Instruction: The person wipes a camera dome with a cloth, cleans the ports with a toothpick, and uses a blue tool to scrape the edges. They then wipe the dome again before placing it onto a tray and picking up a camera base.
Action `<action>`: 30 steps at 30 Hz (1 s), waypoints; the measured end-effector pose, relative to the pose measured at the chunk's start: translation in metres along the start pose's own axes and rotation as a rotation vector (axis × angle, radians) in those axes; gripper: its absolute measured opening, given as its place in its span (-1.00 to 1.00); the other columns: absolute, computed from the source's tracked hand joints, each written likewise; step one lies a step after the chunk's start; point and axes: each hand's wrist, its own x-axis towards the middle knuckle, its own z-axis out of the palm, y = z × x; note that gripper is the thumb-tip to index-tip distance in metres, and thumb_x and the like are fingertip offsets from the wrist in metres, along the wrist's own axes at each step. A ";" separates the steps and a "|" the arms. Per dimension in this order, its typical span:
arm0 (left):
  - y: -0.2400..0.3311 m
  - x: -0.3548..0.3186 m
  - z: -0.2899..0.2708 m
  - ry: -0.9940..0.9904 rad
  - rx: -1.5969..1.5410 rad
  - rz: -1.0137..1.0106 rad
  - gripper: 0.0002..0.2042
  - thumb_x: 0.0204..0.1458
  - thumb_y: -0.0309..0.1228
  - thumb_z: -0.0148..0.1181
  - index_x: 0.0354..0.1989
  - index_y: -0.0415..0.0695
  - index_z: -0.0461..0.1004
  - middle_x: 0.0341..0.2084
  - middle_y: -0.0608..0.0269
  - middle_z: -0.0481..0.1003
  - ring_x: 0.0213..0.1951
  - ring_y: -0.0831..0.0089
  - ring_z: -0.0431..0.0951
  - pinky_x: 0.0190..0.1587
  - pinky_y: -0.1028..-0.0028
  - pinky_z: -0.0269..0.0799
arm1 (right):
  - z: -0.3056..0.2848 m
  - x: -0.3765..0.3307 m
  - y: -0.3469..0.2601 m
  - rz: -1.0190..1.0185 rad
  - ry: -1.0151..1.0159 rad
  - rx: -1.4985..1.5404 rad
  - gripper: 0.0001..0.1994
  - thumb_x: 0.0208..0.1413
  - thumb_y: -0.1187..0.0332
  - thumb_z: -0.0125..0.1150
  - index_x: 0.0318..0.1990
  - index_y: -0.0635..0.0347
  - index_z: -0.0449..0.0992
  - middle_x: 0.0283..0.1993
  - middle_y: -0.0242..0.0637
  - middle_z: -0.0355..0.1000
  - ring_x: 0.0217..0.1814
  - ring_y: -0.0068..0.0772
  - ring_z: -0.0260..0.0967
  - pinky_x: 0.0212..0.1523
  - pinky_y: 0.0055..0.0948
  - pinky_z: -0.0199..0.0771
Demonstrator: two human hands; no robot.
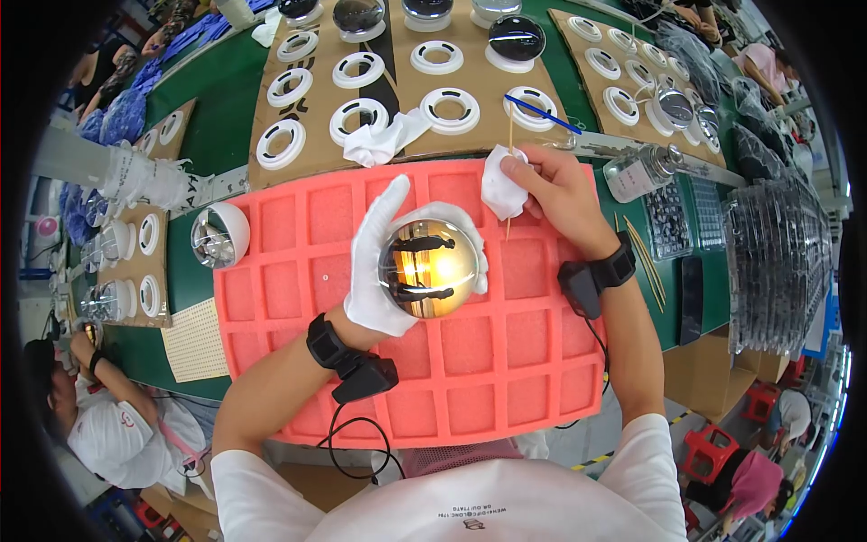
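My left hand [368,282], in a white glove, cups a shiny mirrored ball [428,269] over the middle of a pink foam tray [432,379]. Gold light and dark shapes reflect in its surface. The gloved thumb stands up at the ball's far left, and other fingers show behind its right side. My bare right hand [564,191] pinches a white cloth [502,186] together with a thin wooden stick [511,126] above the tray's far right part. The cloth is apart from the ball. Dark devices are strapped on both my wrists.
Beyond the tray, cardboard holds rows of white rings [450,110], some bearing dark balls [516,38]. A crumpled cloth [386,137] and a blue strip [542,115] lie there. A white-backed dome [219,235] stands left; a clear bottle [642,172] and wooden sticks [645,262] are right. Other people work nearby.
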 end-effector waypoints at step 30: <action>0.005 0.004 0.006 0.097 -0.213 -0.141 -0.60 0.26 -0.15 0.00 0.16 -0.11 0.27 -0.24 -0.08 0.50 -0.21 0.15 0.57 -0.10 0.20 0.54 | 0.004 -0.007 -0.005 -0.089 -0.194 -0.038 -0.61 0.29 0.41 0.10 0.25 0.21 0.39 -0.52 -0.56 0.33 -0.56 -0.78 0.18 -0.57 -0.69 0.14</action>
